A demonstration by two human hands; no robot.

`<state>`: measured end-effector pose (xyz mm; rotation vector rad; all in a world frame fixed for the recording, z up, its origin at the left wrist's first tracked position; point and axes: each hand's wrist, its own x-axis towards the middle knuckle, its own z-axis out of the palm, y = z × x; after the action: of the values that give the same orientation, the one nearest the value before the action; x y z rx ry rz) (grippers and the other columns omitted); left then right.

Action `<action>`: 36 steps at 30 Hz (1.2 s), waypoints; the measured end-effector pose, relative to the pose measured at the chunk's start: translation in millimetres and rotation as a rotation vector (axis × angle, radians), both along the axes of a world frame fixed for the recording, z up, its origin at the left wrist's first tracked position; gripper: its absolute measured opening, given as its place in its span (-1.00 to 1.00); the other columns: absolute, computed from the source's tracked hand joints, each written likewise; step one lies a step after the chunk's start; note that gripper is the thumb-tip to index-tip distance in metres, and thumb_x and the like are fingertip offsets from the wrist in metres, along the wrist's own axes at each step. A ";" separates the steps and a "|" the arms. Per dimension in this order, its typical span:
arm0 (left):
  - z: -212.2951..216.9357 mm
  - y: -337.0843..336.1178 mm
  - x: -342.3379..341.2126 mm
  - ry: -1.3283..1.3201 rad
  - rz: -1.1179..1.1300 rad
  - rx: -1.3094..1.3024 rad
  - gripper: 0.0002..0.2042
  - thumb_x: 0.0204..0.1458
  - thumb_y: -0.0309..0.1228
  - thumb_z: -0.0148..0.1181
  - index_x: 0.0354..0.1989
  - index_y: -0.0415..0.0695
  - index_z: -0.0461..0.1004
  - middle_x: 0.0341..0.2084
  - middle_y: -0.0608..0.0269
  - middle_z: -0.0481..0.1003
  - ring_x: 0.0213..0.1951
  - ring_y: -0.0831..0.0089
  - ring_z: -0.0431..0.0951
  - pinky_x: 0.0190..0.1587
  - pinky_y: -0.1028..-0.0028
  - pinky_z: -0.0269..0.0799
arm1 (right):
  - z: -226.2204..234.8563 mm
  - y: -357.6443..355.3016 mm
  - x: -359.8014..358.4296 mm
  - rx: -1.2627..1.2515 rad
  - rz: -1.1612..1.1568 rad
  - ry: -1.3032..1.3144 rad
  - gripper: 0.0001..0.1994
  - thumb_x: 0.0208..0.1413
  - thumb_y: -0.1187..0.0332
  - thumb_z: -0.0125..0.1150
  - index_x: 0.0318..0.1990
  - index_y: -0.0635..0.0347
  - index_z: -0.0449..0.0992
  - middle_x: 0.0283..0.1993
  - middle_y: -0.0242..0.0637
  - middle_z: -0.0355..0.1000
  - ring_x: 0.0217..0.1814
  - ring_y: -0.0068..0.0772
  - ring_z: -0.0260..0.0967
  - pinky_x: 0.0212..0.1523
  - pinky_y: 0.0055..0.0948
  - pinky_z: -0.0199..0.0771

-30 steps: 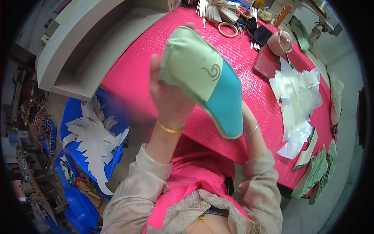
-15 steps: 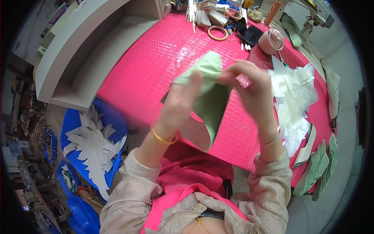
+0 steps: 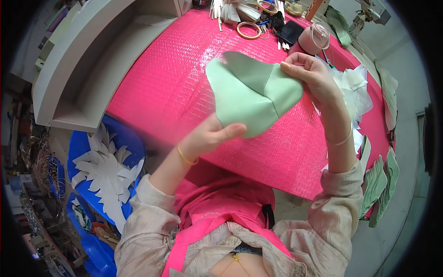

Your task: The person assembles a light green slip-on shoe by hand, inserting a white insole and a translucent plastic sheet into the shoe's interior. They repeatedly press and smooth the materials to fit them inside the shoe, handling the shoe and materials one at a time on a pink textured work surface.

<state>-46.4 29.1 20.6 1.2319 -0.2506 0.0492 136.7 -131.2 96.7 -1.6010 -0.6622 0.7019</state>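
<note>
Pink table [image 3: 157,78] below. Held over that: green piece [image 3: 244,111]. Turned over since a second ago, blue part out of sight, so seam [image 3: 274,106] likely easier to see. Right hand [image 3: 314,76] pinching the upper right edge. Left hand [image 3: 207,136] with thumb on the low left edge, other fingers hidden behind.

Lettering, labels, brands, numbers, signs: none legible to me from where I stand, all round the dial, twelve to twelve.
</note>
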 end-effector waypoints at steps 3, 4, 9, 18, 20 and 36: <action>-27.9 -18.0 -6.8 0.052 -0.069 -0.379 -0.53 0.13 -0.29 -0.05 0.17 -0.25 0.09 0.07 0.20 0.25 0.11 0.40 0.22 0.16 0.38 0.06 | -3.7 4.5 -6.9 0.106 -0.023 0.020 -0.82 0.01 0.31 0.19 -0.34 0.24 0.42 -0.50 -0.37 0.43 -0.56 -0.69 0.33 -0.59 -0.74 0.25; -30.5 -24.1 -7.2 0.073 -0.090 -0.505 -0.51 0.14 -0.27 -0.07 0.19 -0.24 0.05 0.12 0.19 0.21 0.16 0.34 0.18 0.20 0.33 0.00 | -5.3 5.9 -8.1 0.128 -0.006 0.022 -0.82 0.01 0.31 0.19 -0.35 0.24 0.41 -0.51 -0.38 0.43 -0.57 -0.68 0.33 -0.60 -0.73 0.25; -3.3 -48.8 -11.1 0.168 0.016 -0.800 -0.59 0.15 -0.29 -0.11 0.11 -0.26 0.16 0.07 0.20 0.27 0.12 0.40 0.23 0.19 0.35 0.04 | -8.5 16.9 -18.5 0.079 -0.134 -0.089 -0.84 0.03 0.34 0.17 -0.35 0.24 0.39 -0.56 -0.38 0.41 -0.61 -0.71 0.30 -0.65 -0.70 0.21; -2.1 -56.6 -20.5 0.107 0.130 -0.779 -0.58 0.14 -0.23 -0.09 0.10 -0.23 0.19 0.07 0.21 0.27 0.15 0.40 0.20 0.23 0.34 -0.01 | -1.0 29.3 -9.0 0.058 -0.097 -0.346 -0.84 0.00 0.34 0.20 -0.40 0.24 0.40 -0.56 -0.40 0.41 -0.58 -0.71 0.33 -0.60 -0.72 0.27; -5.9 -57.7 -27.3 0.124 0.102 -0.826 -0.54 0.13 -0.18 -0.10 0.14 -0.18 0.16 0.11 0.21 0.23 0.18 0.37 0.16 0.25 0.30 -0.04 | 3.8 31.3 -15.4 0.090 -0.005 -0.297 -0.85 0.01 0.36 0.19 -0.39 0.26 0.41 -0.55 -0.41 0.41 -0.55 -0.72 0.34 -0.58 -0.73 0.29; -64.3 -25.4 -81.6 0.120 1.173 0.619 -0.15 -0.24 -0.60 0.26 0.19 -0.16 -0.22 0.04 0.05 0.18 0.04 0.22 0.26 0.16 0.19 0.09 | -6.7 2.2 -33.0 -0.349 0.701 -1.224 -0.83 -0.10 0.33 0.17 -0.42 0.23 0.40 -0.47 -0.18 0.34 -0.30 -0.18 0.35 -0.23 -0.37 0.35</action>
<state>-128.1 3.6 -43.7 1.8432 0.6373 0.9637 103.7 -129.0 90.0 -2.0590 -2.1503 0.2279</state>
